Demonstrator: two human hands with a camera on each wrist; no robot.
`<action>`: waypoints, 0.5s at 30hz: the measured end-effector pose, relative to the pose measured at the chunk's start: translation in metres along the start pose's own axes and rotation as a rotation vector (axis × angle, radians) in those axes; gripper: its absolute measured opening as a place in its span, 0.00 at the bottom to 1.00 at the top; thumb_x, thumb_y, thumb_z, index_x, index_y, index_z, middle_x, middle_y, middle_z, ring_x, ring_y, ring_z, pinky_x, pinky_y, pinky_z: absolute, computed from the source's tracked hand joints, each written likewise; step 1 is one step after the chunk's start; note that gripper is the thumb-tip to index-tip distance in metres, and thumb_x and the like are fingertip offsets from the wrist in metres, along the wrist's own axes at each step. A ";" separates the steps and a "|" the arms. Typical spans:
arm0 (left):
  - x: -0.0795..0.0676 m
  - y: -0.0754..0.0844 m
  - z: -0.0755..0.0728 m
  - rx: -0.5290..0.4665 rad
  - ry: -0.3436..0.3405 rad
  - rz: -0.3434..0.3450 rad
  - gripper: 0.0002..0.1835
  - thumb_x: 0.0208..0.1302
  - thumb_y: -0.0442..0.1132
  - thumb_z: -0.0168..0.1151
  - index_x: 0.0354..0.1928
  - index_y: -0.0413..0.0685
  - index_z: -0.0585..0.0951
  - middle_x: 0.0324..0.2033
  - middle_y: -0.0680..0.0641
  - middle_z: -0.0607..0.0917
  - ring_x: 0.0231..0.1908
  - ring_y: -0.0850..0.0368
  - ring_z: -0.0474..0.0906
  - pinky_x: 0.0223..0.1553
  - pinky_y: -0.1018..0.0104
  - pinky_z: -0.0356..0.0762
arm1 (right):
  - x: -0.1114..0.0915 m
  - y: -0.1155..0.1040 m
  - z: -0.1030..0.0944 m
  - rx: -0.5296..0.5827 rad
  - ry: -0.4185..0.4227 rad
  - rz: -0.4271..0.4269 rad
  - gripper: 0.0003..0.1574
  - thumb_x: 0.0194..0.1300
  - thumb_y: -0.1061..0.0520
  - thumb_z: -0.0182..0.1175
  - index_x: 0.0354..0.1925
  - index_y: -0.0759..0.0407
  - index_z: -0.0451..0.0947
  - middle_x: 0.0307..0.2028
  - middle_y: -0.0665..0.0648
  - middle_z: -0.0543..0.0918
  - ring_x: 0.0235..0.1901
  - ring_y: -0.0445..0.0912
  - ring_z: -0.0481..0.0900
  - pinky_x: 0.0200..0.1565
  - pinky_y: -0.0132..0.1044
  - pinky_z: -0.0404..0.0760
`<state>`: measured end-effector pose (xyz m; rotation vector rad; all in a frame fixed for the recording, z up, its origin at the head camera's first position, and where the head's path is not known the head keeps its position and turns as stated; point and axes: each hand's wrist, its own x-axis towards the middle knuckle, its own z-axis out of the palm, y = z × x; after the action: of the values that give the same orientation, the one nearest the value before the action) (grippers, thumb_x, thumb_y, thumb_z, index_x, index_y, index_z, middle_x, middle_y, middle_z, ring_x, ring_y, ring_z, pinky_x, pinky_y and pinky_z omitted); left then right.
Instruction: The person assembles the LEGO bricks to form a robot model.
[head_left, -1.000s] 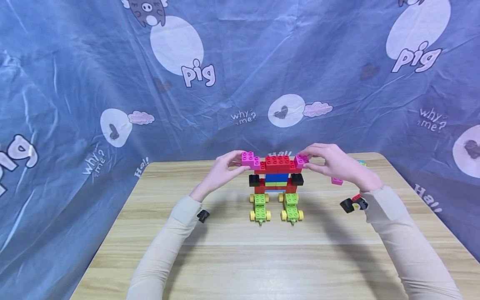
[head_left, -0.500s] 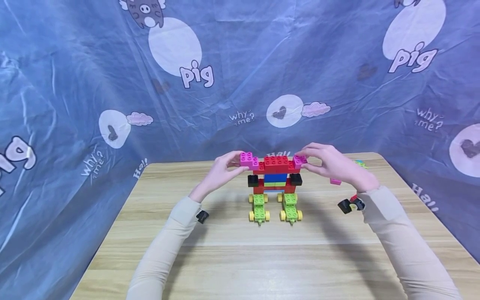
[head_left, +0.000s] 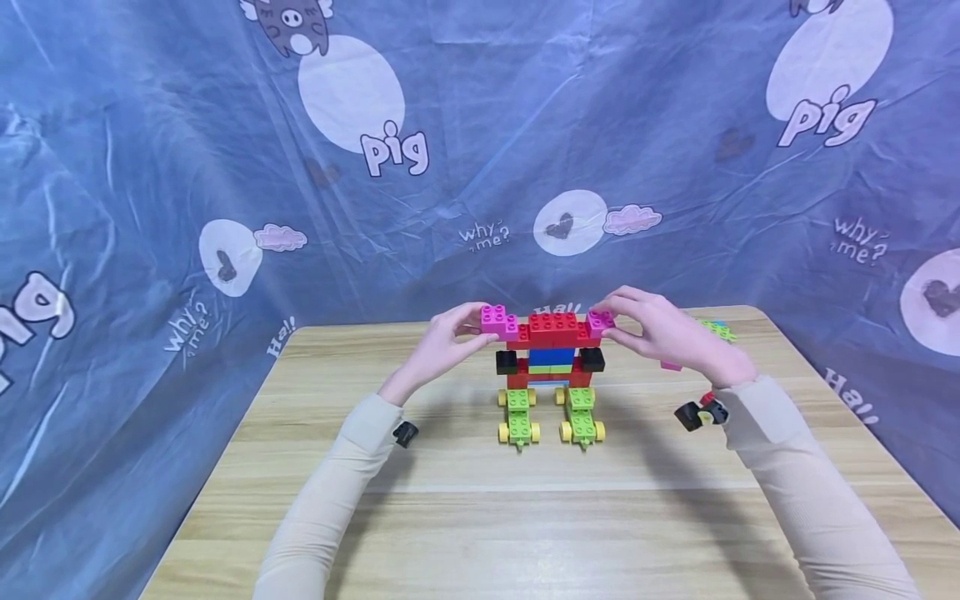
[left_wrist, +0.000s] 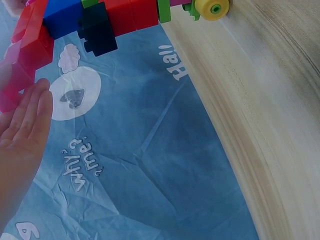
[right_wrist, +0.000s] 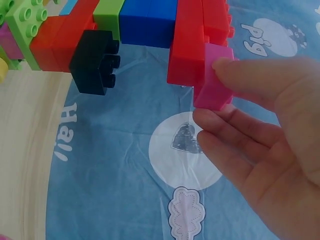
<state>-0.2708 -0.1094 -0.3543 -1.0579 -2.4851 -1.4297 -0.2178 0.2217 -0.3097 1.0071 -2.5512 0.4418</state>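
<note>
A toy-brick figure stands on two lime wheeled bases (head_left: 518, 427) with yellow wheels. Above them rise red bricks, a lime layer, a blue brick (head_left: 551, 357) and a wide red top (head_left: 552, 328). A black brick (head_left: 506, 362) juts out on the left, another black brick (head_left: 592, 360) on the right. My left hand (head_left: 448, 335) grips the stepped pink bricks (head_left: 493, 317) at the top left end. At the top right end, my right hand (head_left: 660, 329) pinches a pink brick (right_wrist: 216, 75) between thumb and fingers; it abuts the red brick (right_wrist: 186, 60).
Behind the right wrist lie a loose pink brick (head_left: 671, 365) and some lime pieces (head_left: 718, 330) near the table's back right corner. A blue printed cloth (head_left: 480, 167) hangs right behind the wooden table (head_left: 495, 525). Black devices sit at both cuffs.
</note>
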 end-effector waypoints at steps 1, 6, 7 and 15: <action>0.000 0.000 0.000 0.000 0.000 -0.002 0.24 0.59 0.43 0.65 0.57 0.45 0.74 0.47 0.47 0.83 0.45 0.56 0.82 0.50 0.70 0.81 | 0.000 0.000 0.000 -0.001 -0.001 0.002 0.21 0.55 0.61 0.67 0.48 0.60 0.78 0.42 0.55 0.81 0.39 0.45 0.80 0.39 0.41 0.84; -0.001 0.000 0.000 -0.002 0.000 -0.012 0.25 0.59 0.43 0.65 0.58 0.46 0.74 0.47 0.47 0.82 0.45 0.56 0.82 0.50 0.71 0.81 | 0.000 -0.001 0.000 0.006 -0.008 0.002 0.20 0.55 0.62 0.66 0.48 0.60 0.78 0.42 0.54 0.81 0.39 0.44 0.80 0.38 0.41 0.83; -0.001 0.000 0.000 -0.002 0.002 -0.013 0.25 0.59 0.43 0.65 0.58 0.46 0.74 0.47 0.47 0.82 0.45 0.56 0.82 0.50 0.71 0.81 | 0.001 -0.001 -0.001 0.008 -0.010 0.003 0.20 0.55 0.62 0.66 0.48 0.60 0.78 0.42 0.54 0.81 0.39 0.44 0.80 0.38 0.41 0.83; 0.000 0.001 0.000 -0.005 0.003 -0.005 0.25 0.59 0.43 0.65 0.57 0.44 0.74 0.47 0.46 0.83 0.45 0.54 0.83 0.50 0.67 0.81 | 0.002 -0.003 -0.001 -0.017 -0.013 -0.019 0.21 0.53 0.62 0.68 0.47 0.61 0.78 0.41 0.55 0.81 0.38 0.45 0.79 0.38 0.40 0.84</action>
<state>-0.2701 -0.1092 -0.3539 -1.0497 -2.4851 -1.4386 -0.2172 0.2191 -0.3069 1.0303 -2.5504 0.4093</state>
